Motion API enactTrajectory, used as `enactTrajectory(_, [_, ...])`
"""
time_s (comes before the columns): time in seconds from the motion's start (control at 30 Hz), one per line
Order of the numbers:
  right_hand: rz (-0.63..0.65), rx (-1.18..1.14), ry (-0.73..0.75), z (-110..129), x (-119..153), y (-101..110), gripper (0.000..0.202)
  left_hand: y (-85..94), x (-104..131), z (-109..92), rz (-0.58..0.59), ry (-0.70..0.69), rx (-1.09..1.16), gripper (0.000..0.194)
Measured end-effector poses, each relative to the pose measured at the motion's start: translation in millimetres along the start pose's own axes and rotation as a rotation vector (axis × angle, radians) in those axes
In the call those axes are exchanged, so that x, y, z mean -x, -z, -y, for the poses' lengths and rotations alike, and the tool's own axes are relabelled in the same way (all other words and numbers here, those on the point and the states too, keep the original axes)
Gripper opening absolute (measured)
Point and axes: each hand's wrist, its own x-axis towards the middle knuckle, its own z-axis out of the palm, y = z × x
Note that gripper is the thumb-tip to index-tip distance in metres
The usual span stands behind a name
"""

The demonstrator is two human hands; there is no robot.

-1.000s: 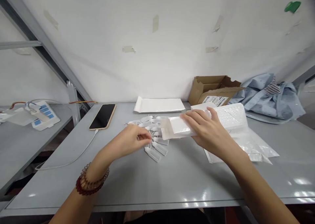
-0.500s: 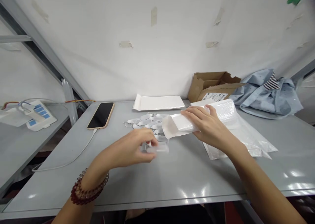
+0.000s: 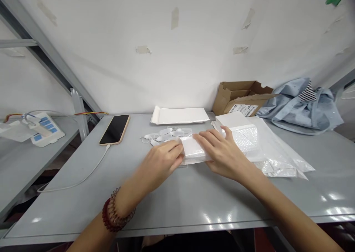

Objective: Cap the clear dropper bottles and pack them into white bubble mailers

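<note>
A white bubble mailer (image 3: 196, 150) lies across the middle of the desk, its open end toward the left. My right hand (image 3: 222, 148) grips it from above, fingers over the top and thumb beneath. My left hand (image 3: 163, 159) is closed at the mailer's mouth, fingertips pressed together against the opening; what they hold is hidden. Behind and partly under the mailer lie several small translucent plastic tubes with white caps and loops (image 3: 166, 133).
Flat white mailers (image 3: 273, 167) are stacked on the right. Another white mailer (image 3: 180, 116) lies by the wall. A cardboard box (image 3: 241, 96) and a light blue cloth bag (image 3: 302, 108) stand behind. A phone (image 3: 115, 130) with a white cable (image 3: 95, 167) is on the left, near a power strip (image 3: 47, 130).
My left hand has brought a small translucent tube to the mailer's mouth, where the tube is now out of sight. My right hand has drawn the mailer left and lower.
</note>
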Motion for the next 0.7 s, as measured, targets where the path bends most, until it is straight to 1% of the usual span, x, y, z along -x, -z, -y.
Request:
enactTrajectory(0.07, [-0.053, -0.012, -0.014, 0, 0, 1, 0.059, 3.8, -1, -4, -0.095, 0.028, 0.269, 0.022])
enactTrajectory(0.13, [-0.129, 0.004, -0.048, -2, 1, 3, 0.059, 10.3, -2, -6, -0.174, 0.103, 0.493, 0.019])
enactTrajectory(0.2, [-0.184, 0.039, -0.08, -3, 2, 5, 0.059, 18.5, -3, -5, -0.203, 0.219, 0.606, 0.015])
enactTrajectory(0.23, [-0.199, 0.055, -0.09, -4, 2, 6, 0.059, 22.5, -3, -4, -0.189, 0.28, 0.615, 0.014])
enactTrajectory(0.27, [-0.207, 0.068, -0.098, -6, 2, 7, 0.059, 25.8, -3, -1, -0.142, 0.337, 0.594, 0.013])
enactTrajectory(0.33, [-0.217, 0.083, -0.113, -8, 3, 7, 0.06, 29.3, -3, 5, 0.03, 0.411, 0.503, 0.014])
enactTrajectory(0.4, [-0.222, 0.094, -0.131, -11, 2, 6, 0.061, 27.3, -1, 10, 0.218, 0.409, 0.366, 0.016])
enactTrajectory(0.47, [-0.218, 0.103, -0.145, -12, 2, 5, 0.061, 20.7, 1, 12, 0.357, 0.36, 0.189, 0.019])
enactTrajectory(0.53, [-0.209, 0.112, -0.154, -14, 2, 5, 0.061, 12.6, 3, 12, 0.431, 0.306, 0.049, 0.017])
enactTrajectory(0.57, [-0.204, 0.117, -0.156, -14, 2, 5, 0.061, 9.1, 3, 12, 0.458, 0.29, 0.017, 0.014])
enactTrajectory(0.6, [-0.2, 0.12, -0.157, -14, 3, 5, 0.061, 6.4, 3, 11, 0.481, 0.281, 0.012, 0.013])
enactTrajectory(0.7, [-0.183, 0.12, -0.152, -15, 3, 4, 0.059, 4.7, 3, 12, 0.524, 0.266, 0.061, 0.024])
